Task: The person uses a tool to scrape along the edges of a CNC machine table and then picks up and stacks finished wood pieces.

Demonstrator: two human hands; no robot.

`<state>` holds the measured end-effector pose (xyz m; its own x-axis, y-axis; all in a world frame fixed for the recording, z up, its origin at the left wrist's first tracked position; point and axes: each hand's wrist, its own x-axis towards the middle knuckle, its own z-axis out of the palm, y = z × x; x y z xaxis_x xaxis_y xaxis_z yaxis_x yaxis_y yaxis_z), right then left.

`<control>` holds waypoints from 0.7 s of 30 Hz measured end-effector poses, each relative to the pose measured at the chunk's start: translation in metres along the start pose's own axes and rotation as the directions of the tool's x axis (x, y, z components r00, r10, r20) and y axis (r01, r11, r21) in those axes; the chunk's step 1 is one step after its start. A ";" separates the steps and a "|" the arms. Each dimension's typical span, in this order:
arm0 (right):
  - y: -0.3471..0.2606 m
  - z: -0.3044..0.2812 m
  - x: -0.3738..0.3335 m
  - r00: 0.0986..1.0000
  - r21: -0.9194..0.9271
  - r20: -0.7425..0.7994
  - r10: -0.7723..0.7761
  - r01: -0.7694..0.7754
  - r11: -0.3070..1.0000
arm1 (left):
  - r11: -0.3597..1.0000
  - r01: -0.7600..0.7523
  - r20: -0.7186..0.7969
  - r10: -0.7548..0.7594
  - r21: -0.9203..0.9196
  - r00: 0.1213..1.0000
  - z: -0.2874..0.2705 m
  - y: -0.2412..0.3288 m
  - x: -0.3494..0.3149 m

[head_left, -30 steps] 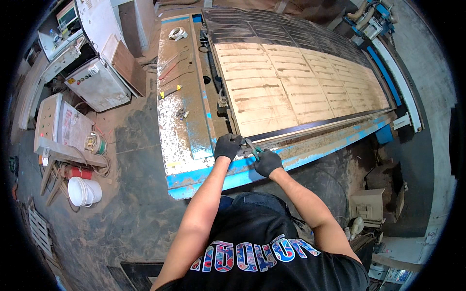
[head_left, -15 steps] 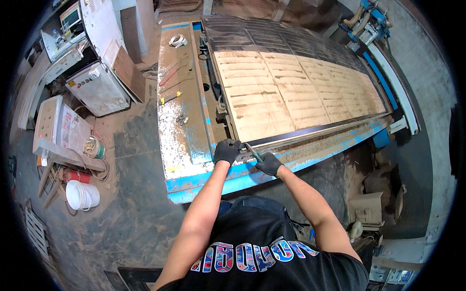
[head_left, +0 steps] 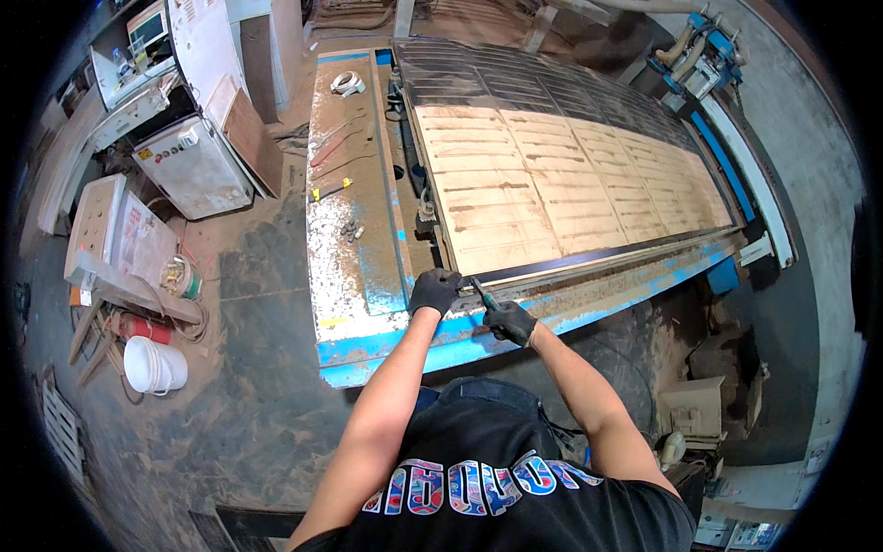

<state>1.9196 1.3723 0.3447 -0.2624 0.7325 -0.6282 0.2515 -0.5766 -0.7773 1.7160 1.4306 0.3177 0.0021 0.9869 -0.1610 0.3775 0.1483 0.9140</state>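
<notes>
My left hand [head_left: 434, 293], in a dark glove, is closed at the near left corner of the large panelled board [head_left: 487, 198]. Whatever its fingers pinch there is too small to make out. Just to the right, my right hand [head_left: 509, 322], also gloved, grips a slim hand tool [head_left: 485, 293] with a green handle and a metal end. The tool's tip points up and left, close to my left fingertips at the board's edge. A dark strip [head_left: 570, 256] runs along the board's near edge.
The board lies on a blue-edged machine bed [head_left: 386, 348]. On the bed's left side are a yellow and black tool [head_left: 332, 189], a white ring-shaped part [head_left: 347, 84] and a red-handled tool [head_left: 331, 150]. A white bucket [head_left: 154, 366] and control cabinet [head_left: 193, 170] stand left.
The right hand and the tool have shifted slightly, with the tool now steeper. My left hand stays at the board's corner. The whole view has moved a little.
</notes>
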 end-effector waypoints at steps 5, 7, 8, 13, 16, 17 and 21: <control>0.004 0.000 0.001 0.989 0.318 0.122 0.087 -0.122 0.940 | 1.000 0.022 0.012 -0.022 0.022 1.000 -0.001 -0.003 0.001; 0.010 0.001 0.003 0.915 0.620 0.404 -0.012 -0.264 0.739 | 0.999 0.041 0.027 -0.041 -0.009 0.999 0.000 -0.009 0.003; 0.012 0.003 0.002 0.914 0.620 0.405 -0.009 -0.267 0.738 | 0.999 0.045 0.027 -0.044 -0.009 0.999 0.000 -0.008 0.003; 0.004 0.036 -0.003 0.997 0.373 -0.044 0.059 -0.039 0.927 | 0.999 -0.014 -0.021 0.014 0.031 1.000 0.000 -0.002 -0.001; 0.007 0.035 0.002 0.983 -0.281 -0.175 -0.062 0.011 0.960 | 1.000 -0.023 -0.031 0.023 0.015 0.999 0.000 -0.010 0.002; 0.007 0.035 0.002 0.963 -0.567 -0.186 -0.194 0.056 0.822 | 1.000 -0.025 -0.025 0.025 0.019 0.999 0.000 -0.009 0.002; -0.004 0.046 -0.018 0.870 -0.827 -0.374 -0.321 -0.156 0.540 | 1.000 0.009 -0.002 -0.009 0.016 1.000 0.000 -0.003 0.000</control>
<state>1.8802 1.3452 0.3577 0.0390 0.9579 -0.2845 0.9472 -0.1261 -0.2947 1.7149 1.4303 0.3148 -0.0030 0.9857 -0.1687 0.3928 0.1563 0.9063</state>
